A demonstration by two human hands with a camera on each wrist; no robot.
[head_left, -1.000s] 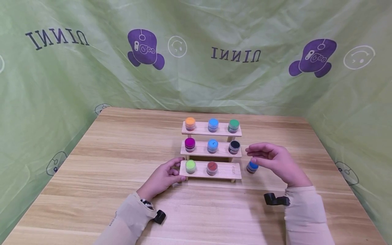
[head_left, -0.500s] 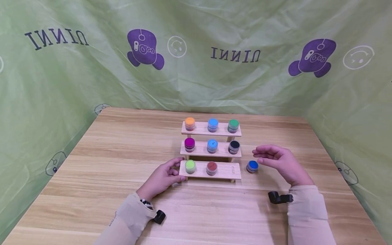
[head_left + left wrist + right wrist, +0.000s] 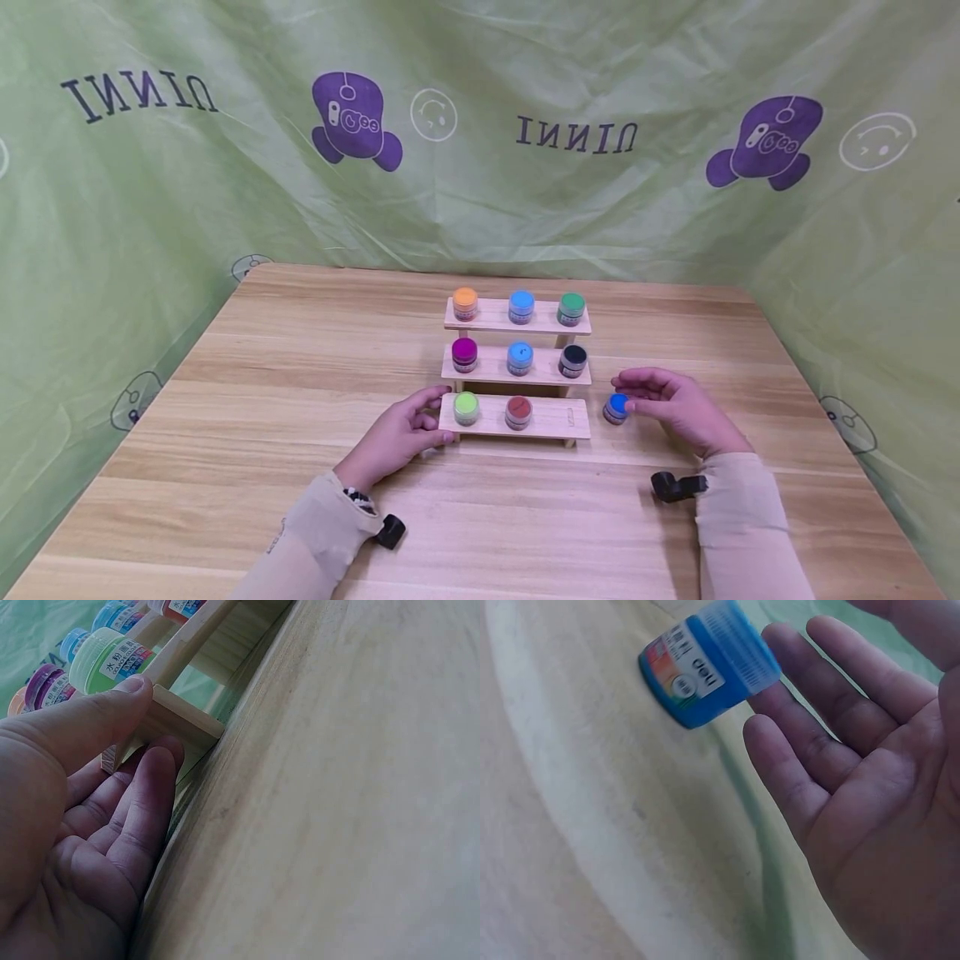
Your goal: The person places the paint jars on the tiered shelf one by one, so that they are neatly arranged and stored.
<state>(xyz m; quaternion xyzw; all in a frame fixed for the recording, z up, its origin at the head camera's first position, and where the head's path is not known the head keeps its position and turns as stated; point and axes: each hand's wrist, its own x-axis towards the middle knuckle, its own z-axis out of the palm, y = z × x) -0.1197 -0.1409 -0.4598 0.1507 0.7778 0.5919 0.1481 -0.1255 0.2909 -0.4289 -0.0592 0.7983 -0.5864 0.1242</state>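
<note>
A three-step wooden display stand (image 3: 551,417) stands on the table. My left hand (image 3: 397,437) holds the left end of its lowest step; in the left wrist view the thumb lies at the step's upper edge, with fingers curled against the end below. To the right of the stand is a blue paint jar (image 3: 617,408), its label visible in the right wrist view. Around the far and right side of this jar is my right hand (image 3: 682,408), its fingers loosely extended and the thumb apart from them. A light green jar (image 3: 466,408) and a reddish-brown jar (image 3: 518,412) occupy the lowest step.
On the middle step are purple (image 3: 464,355), light blue (image 3: 520,358) and black (image 3: 573,361) jars. Orange (image 3: 465,304), blue (image 3: 521,307) and green (image 3: 571,309) jars line the top step. A green printed curtain (image 3: 480,200) encloses the table (image 3: 315,350).
The right hand first drew back to the right from the blue jar, then came back left and lower beside it. The left hand keeps its hold on the stand.
</note>
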